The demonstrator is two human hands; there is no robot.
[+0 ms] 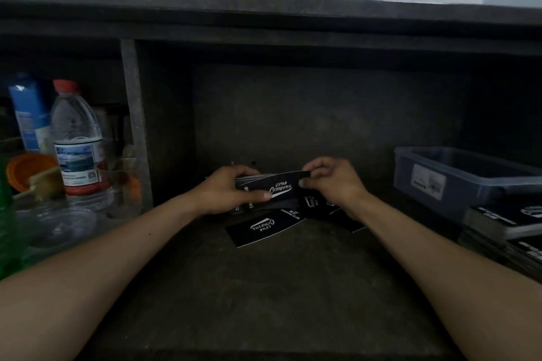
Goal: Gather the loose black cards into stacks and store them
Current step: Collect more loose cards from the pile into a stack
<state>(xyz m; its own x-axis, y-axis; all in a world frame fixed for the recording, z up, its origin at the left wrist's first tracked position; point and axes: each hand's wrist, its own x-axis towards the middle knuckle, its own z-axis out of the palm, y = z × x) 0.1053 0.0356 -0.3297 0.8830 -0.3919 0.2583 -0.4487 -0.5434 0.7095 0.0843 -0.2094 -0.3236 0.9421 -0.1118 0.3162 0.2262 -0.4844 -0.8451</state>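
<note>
We hold one black card stack [244,180], fingers of left hand [224,192] curled round it; right hand [333,182] fingers pinch its top card [278,186]. Loose black cards [259,228] lie beneath on the counter [264,287].

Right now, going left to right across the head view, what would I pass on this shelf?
Blue carton → water bottle → upright shelf divider → left hand gripping the black cards → right hand pinching the top one → clear plastic bin.
</note>
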